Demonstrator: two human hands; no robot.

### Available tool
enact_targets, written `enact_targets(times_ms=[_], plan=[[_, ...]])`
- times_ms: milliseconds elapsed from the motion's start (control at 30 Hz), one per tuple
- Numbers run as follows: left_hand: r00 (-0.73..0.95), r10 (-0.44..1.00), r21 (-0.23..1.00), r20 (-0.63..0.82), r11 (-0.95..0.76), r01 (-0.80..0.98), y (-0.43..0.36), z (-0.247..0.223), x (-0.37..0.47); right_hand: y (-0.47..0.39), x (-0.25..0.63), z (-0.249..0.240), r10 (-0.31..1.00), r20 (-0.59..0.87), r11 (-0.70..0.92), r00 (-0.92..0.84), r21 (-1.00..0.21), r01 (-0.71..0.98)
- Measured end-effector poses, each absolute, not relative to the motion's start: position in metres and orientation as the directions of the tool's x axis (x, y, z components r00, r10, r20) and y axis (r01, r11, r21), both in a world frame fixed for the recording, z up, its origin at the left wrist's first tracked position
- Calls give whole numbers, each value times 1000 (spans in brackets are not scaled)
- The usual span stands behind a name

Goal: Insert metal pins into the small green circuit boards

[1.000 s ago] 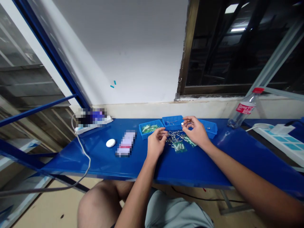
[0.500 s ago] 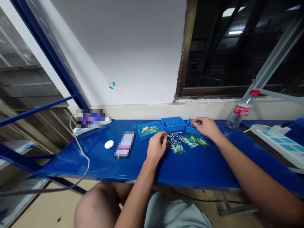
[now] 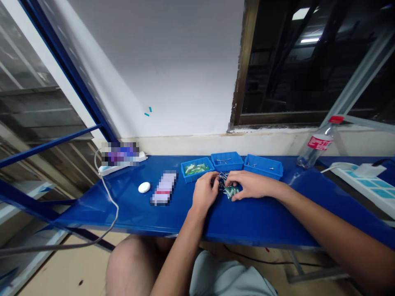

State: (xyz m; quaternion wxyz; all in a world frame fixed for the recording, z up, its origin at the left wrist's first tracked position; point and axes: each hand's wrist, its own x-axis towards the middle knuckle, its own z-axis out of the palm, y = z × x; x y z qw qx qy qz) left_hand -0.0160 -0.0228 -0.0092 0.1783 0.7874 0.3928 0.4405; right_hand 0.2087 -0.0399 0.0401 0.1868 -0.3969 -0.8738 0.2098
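Observation:
A loose heap of metal screws (image 3: 222, 176) lies on the blue table between my two hands. My left hand (image 3: 204, 191) rests at the heap's left edge, fingers curved and thumb apart from them; nothing shows in its grasp. From the right, my right hand (image 3: 251, 183) reaches over the heap, its fingers bent down among the screws and its thumb spread away. Below those fingers sits a small green-tinted clear bag (image 3: 231, 193) with pale, plug-like pieces inside. The right hand hides part of the heap and the other green bags.
Behind the hands stand a blue tray (image 3: 188, 178) of green bags, a middle blue tray (image 3: 226, 167) with a few screws, and a right blue tray (image 3: 268, 169) with small metal pieces. A white round case (image 3: 144, 187), blurred phone-like object (image 3: 164, 188), bottle (image 3: 319, 144) and power strip (image 3: 361, 185) are around.
My right hand has left the right blue tray and come left and down onto the screw heap. My left hand stays at the heap's left edge. The view has shifted slightly.

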Motion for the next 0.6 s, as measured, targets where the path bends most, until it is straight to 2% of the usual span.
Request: enact_targets(times_ms=[100,200,300,433,600], plan=[[310,773,623,554,-632,462,-22,-10,-16,-32,205,33,782,136,576,-608,-530,622],[311,768,623,560,-638,453,-22,-10,-16,-24,209,28,794,109,530,-599,-606,593],[314,766,629,561,-640,441,-23,-7,-16,-21,216,28,823,62,430,-564,-717,548],[341,757,653,558,-653,382,-29,2,-14,-23,228,40,834,-24,237,-552,-887,396],[461,709,684,534,-682,257,-38,10,-9,-27,231,46,911,52,186,-409,-937,295]])
